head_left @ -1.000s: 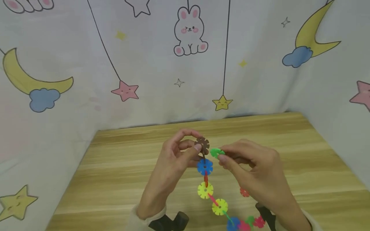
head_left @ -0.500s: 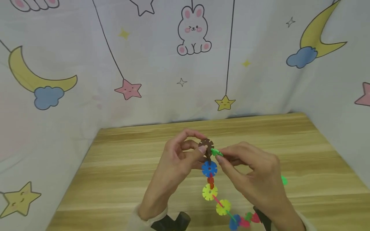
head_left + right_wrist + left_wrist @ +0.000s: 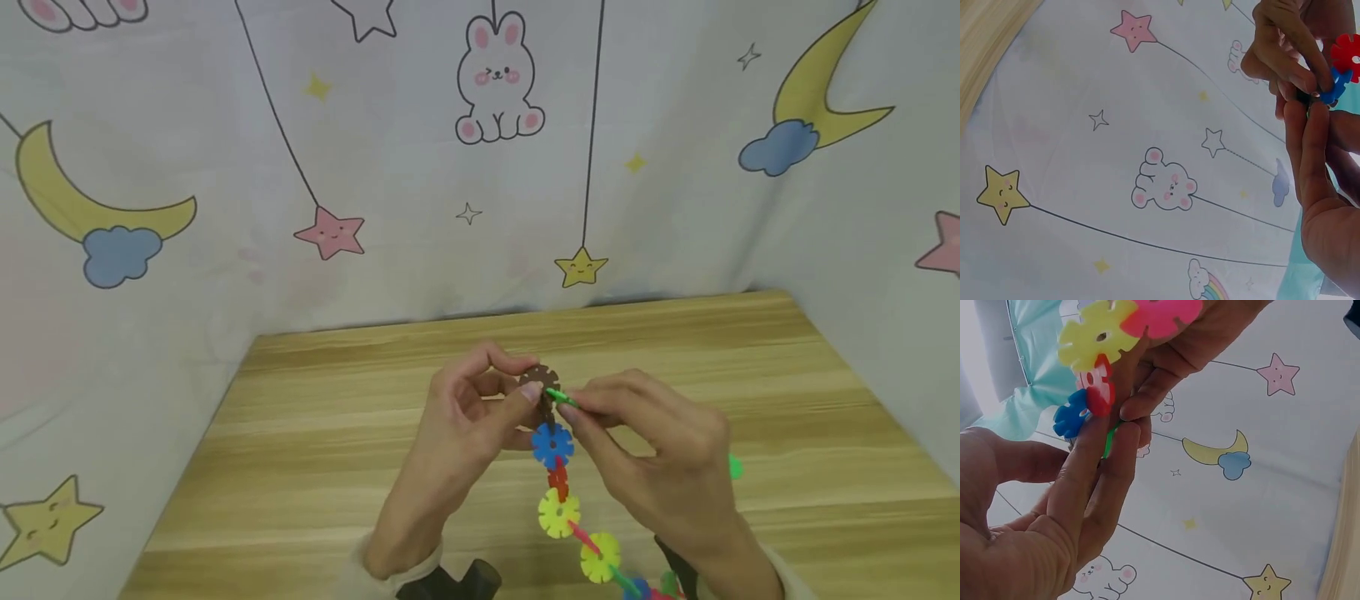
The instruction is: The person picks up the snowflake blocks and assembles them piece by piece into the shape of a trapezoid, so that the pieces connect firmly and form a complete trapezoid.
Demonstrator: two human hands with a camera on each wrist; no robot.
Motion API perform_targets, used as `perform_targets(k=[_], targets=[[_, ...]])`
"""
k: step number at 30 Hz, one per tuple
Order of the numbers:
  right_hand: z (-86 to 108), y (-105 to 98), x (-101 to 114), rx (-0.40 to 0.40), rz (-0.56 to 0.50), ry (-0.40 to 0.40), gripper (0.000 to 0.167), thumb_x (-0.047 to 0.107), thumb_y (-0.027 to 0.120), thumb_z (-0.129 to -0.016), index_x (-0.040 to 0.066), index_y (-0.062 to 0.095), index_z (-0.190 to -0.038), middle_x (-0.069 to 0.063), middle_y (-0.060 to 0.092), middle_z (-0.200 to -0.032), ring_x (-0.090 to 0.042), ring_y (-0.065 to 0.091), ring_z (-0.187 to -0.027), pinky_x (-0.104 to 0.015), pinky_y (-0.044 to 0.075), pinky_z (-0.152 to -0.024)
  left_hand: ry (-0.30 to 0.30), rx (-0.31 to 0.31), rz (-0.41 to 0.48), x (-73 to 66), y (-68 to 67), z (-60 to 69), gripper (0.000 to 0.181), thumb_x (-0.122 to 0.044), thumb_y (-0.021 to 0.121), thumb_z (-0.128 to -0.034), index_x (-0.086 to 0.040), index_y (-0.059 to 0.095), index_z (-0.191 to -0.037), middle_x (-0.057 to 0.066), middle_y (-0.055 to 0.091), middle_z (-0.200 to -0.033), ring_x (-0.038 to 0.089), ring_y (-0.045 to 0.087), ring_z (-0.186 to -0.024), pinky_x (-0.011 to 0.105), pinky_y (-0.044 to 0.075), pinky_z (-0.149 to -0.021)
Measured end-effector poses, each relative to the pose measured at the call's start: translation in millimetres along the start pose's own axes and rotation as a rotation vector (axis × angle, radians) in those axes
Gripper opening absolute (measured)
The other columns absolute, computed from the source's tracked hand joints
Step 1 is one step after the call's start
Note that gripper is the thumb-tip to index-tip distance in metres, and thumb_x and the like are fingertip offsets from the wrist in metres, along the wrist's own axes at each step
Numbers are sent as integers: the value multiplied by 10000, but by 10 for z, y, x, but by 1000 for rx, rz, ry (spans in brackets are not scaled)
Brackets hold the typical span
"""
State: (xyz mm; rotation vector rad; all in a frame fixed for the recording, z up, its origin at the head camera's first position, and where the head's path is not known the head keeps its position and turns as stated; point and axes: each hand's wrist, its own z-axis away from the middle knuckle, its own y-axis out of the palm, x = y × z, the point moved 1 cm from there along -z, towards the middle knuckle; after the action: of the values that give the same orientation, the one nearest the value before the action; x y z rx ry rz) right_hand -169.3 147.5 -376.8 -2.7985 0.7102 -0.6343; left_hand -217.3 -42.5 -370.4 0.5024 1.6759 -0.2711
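Note:
In the head view my left hand (image 3: 461,429) pinches a brown notched plastic disc (image 3: 546,377) between thumb and fingers. From it hangs a chain of interlocking discs: a blue disc (image 3: 552,446), a red disc (image 3: 558,482), a yellow disc (image 3: 558,513), a pink disc (image 3: 583,536) and more below. My right hand (image 3: 663,446) pinches a green disc (image 3: 560,397), nearly edge-on, at the brown disc's right edge. Whether their slots interlock, I cannot tell. In the left wrist view, fingers mostly hide the green disc (image 3: 1110,442); the brown one is hidden there.
Wood-grain tabletop (image 3: 300,467) lies under both hands. Another green piece (image 3: 736,467) shows just right of the right wrist. A white printed curtain (image 3: 405,167) stands behind the table. A black wrist mount (image 3: 476,579) sits by the left sleeve, near the chain.
The green disc has moved left to the brown disc's edge and turned more edge-on. Both hands keep their grips. The hanging chain has shifted slightly right and down in the head view.

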Motion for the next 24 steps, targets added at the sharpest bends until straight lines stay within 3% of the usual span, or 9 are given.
perform_targets(k=[3, 7, 11, 15, 18, 21, 24], targets=[[8, 15, -7, -7, -1, -11, 266, 259, 734, -1036, 35, 808, -912, -59, 769, -840, -93, 741, -690, -119, 591, -674, -2, 11, -13, 0, -18, 3, 221, -45, 666, -1039, 54, 642, -1236, 83, 712, -1019, 135, 790, -833, 379, 683, -716], [15, 44, -24, -3, 38, -9, 285, 288, 724, -1041, 47, 807, -915, -42, 760, -837, -102, 722, -681, -114, 575, -655, 11, 22, -70, -2, -28, 12, 319, -108, 706, -1037, -72, 673, -1352, 139, 732, -1247, 187, 799, -966, 368, 678, -819], [30, 59, -49, 24, 54, 9, 302, 312, 703, -1046, 56, 790, -910, -32, 745, -824, -108, 724, -682, -116, 582, -667, -31, 6, -113, 20, 7, 8, 436, -140, 795, -983, -202, 670, -1396, 122, 745, -1316, 216, 802, -1025, 358, 668, -873], [45, -9, -112, 126, 33, 72, 261, 312, 725, -1026, 68, 793, -962, -38, 773, -860, -113, 757, -737, -128, 606, -723, -88, -20, -83, 48, 38, -18, 466, -93, 824, -946, -204, 678, -1374, 147, 780, -1230, 203, 817, -978, 367, 678, -837], [74, -120, -206, 215, 37, 134, 114, 163, 832, -948, 85, 805, -1025, -19, 797, -920, -71, 759, -787, -127, 609, -751, -95, -35, -86, 53, 37, -35, 454, -88, 822, -944, -190, 684, -1364, 150, 787, -1204, 183, 816, -946, 358, 677, -821], [172, -256, -350, 281, 61, 208, 276, -35, 877, -839, 104, 809, -1067, 15, 798, -954, -20, 748, -810, -120, 607, -755, -102, -55, -100, 58, 25, -41, 438, -113, 825, -944, -191, 687, -1352, 138, 792, -1185, 175, 818, -939, 339, 672, -813], [349, -369, -521, 369, 104, 323, 336, -61, 881, -818, 141, 809, -1077, 55, 797, -954, 16, 729, -792, -135, 606, -719, -108, -73, -103, 59, 4, -34, 441, -125, 824, -945, -178, 680, -1359, 138, 795, -1177, 181, 823, -940, 322, 667, -802]])
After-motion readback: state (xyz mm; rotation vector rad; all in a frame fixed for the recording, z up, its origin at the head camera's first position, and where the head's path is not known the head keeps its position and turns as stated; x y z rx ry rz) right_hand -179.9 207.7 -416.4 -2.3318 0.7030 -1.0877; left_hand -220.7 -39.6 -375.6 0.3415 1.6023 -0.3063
